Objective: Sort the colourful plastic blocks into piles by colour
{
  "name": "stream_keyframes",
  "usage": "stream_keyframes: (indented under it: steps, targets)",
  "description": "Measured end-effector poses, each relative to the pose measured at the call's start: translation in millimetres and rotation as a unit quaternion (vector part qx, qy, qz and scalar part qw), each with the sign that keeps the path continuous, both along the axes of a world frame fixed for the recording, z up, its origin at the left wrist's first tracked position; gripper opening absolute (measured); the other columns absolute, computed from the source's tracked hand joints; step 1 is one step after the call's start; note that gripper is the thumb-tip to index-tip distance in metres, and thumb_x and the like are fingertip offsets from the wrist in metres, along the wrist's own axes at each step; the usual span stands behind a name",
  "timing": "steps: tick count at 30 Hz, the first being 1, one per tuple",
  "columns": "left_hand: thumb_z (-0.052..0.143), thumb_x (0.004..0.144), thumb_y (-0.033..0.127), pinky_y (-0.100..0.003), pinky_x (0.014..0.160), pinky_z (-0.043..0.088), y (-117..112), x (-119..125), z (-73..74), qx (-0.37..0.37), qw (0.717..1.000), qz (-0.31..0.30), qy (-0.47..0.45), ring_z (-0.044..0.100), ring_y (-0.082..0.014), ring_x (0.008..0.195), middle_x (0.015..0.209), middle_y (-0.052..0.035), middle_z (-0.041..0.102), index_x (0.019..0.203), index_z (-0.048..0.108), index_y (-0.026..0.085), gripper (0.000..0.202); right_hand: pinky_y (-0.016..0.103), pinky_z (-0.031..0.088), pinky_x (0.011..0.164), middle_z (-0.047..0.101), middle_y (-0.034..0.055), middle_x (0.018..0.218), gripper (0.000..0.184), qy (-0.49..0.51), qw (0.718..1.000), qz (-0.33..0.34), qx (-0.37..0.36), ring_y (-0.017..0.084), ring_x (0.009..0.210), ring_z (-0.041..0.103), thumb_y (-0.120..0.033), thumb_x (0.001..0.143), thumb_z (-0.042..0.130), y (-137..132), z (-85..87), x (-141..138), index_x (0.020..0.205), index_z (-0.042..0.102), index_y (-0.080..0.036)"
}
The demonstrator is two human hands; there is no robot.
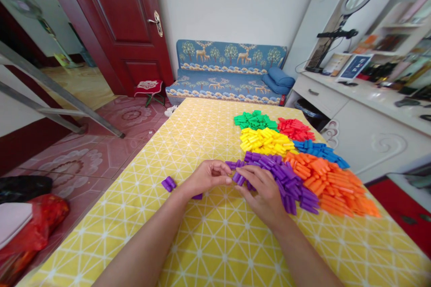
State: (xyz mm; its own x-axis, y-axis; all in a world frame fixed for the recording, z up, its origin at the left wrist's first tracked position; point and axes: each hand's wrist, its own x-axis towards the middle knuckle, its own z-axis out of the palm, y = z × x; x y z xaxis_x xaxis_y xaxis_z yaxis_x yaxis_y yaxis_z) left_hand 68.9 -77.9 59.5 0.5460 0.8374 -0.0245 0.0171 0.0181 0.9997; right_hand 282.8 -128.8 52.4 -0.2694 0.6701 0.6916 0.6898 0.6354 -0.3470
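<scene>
My right hand (263,193) pinches a purple plastic piece (239,179) that looks like short tubes joined side by side. Facing it, my left hand (213,174) has its thumb and fingers curled together, and what lies between the tips is too small to make out. Just beyond the fingertips is another purple piece (232,164). A heap of purple pieces (291,181) spreads to the right, partly behind my right hand. Two purple pieces (169,183) lie together left of my left wrist, and one more (197,196) is partly hidden by that forearm.
Heaps of green (255,120), yellow (266,141), red (295,129), blue (319,151) and orange pieces (333,184) share the table with its yellow patterned cloth (215,251). Beyond stands a blue sofa (229,78). A white cabinet (370,121) borders the right side.
</scene>
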Motion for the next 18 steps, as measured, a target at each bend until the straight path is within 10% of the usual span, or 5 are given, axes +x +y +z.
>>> stream_keyframes:
  steps: [8, 18]
  targets:
    - [0.081, 0.060, 0.032, -0.038, 0.103, 0.041, 8, -84, 39.7, 0.151, 0.949, -0.002, 0.278, 0.061, -0.0238, 0.111, 0.116, -0.0045, 0.069, 0.106, 0.071, 0.026, 0.047, 0.045, 0.042, 0.091, 0.069, 0.0079, 0.103, 0.035, -0.012, 0.962, -0.270, 0.024, 0.027, 0.097, 0.060, -0.046, 0.083, 0.064, 18, 0.9, 73, 0.109, 0.069, -0.023]
    - [0.086, 0.042, 0.027, -0.038, 0.094, 0.044, 6, -80, 30.5, 0.204, 0.876, -0.037, 0.435, 0.056, -0.0280, 0.105, 0.110, -0.0057, 0.065, 0.106, 0.071, 0.027, 0.066, 0.046, 0.042, 0.089, 0.070, 0.0080, 0.106, 0.034, -0.050, 0.959, -0.278, -0.033, 0.028, 0.099, 0.060, -0.046, 0.084, 0.061, 24, -11.9, 82, 0.108, 0.069, -0.023]
